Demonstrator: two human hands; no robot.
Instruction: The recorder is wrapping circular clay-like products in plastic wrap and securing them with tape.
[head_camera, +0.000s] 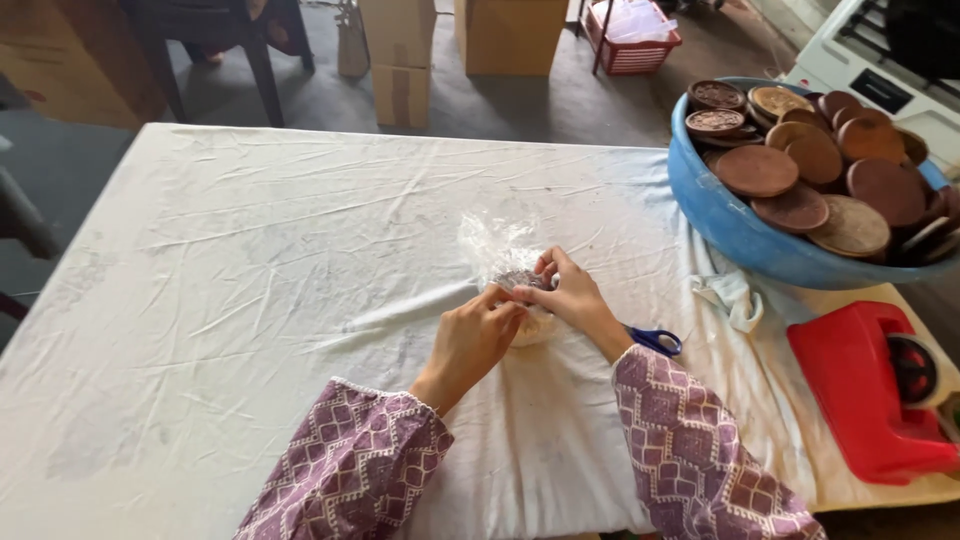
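Both hands meet over a small round disc (520, 280) that sits partly inside a clear plastic bag (497, 243) near the middle of the table (200, 300), which is covered with a creased white cloth. The left hand (472, 340) comes in from below with its fingers bent and pinched against the near edge of the bag and disc. The right hand (570, 295) lies just beside it, its fingers curled over the top of the disc and closed on the plastic there. The two hands touch each other at the fingertips, and the bag's loose, crinkled end stands up behind them, away from the person. Both arms wear purple sleeves (350, 470) with a pale diamond pattern. A pair of scissors with blue handles (655, 341) lies on the cloth just behind the right wrist, mostly hidden by it. Further to the right, a red tape dispenser (860, 385) sits at the table's edge, and beyond it a large blue basin (730, 225) holds a heap of brown round discs (800, 170), some plain and some with carved faces. Cardboard boxes (480, 35) and a red basket (630, 40) stand on the floor past the far side of the table.
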